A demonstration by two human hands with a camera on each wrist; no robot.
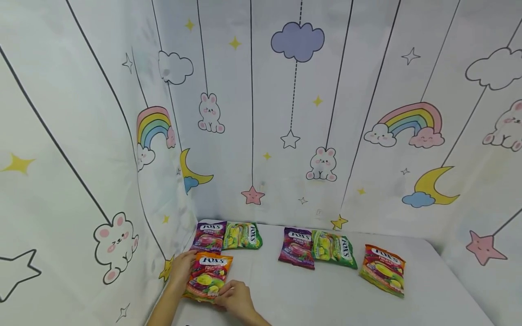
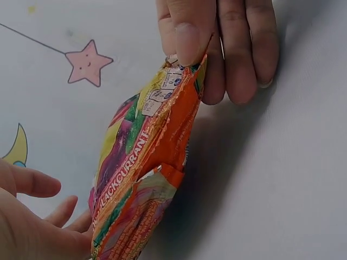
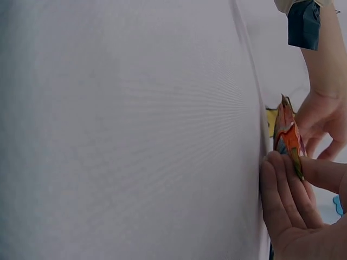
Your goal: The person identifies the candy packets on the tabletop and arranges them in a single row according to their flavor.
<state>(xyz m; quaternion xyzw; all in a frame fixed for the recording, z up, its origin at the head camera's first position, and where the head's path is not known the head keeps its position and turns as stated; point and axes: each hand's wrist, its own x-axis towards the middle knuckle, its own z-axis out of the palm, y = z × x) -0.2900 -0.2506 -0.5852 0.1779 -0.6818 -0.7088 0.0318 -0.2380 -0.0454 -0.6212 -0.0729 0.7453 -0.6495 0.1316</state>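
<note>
An orange Fox's fruits candy bag is at the front left, its near edge raised off the tabletop in the left wrist view. With thumb and fingers, my right hand pinches the bag's near right corner. My left hand lies along the bag's left side, fingers at its far left corner. Its thumb stands apart from the bag in the left wrist view, and some fingertips are hidden behind the bag. Just beyond lie a purple berries bag and a green candy bag, side by side.
At the middle back lie another purple berries bag and another green bag. A second orange fruits bag is to the right. White printed cloth walls stand behind and left of the white tabletop.
</note>
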